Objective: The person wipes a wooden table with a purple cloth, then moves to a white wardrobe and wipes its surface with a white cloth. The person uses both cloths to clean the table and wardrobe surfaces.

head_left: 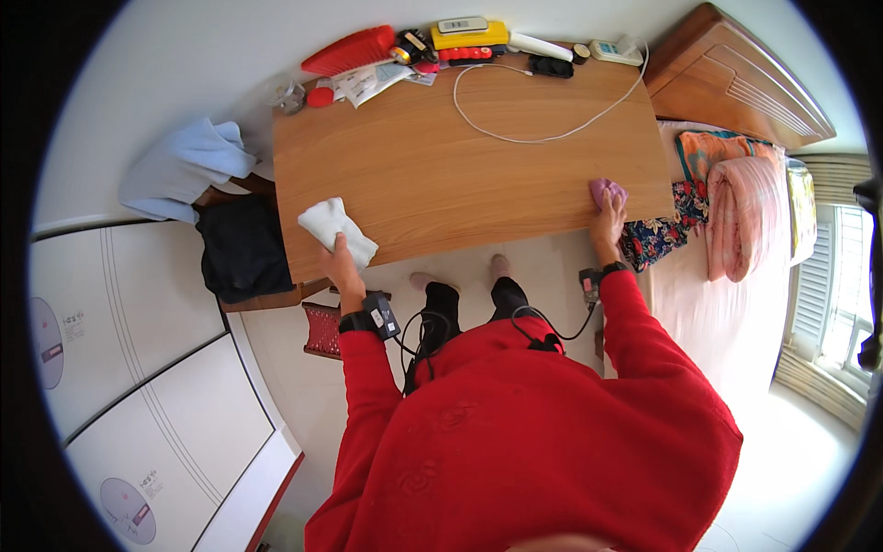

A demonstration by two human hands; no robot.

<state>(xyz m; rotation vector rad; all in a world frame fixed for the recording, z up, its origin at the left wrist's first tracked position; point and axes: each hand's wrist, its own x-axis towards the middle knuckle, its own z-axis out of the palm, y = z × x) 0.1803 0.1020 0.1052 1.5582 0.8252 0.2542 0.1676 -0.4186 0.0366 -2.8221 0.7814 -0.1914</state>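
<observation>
A folded white cloth (338, 228) is gripped in my left hand (341, 267) at the near left corner of the wooden table (460, 175). The thumb lies over the cloth's near edge, and the other fingers are hidden beneath it. Near the table's right edge, my right hand (607, 225) holds a bunched purple cloth (608, 192) against the tabletop. Both arms are spread wide, and a small device on a strap with a black cable sits at each wrist.
Along the table's back lie a red dustpan-like item (349, 52), a yellow box (469, 35) and a power strip (616, 52) with a looping white cable (497, 137). A bed (699, 313) with a rolled pink quilt (747, 216) stands right. Dark clothing (241, 248) hangs over a chair at left.
</observation>
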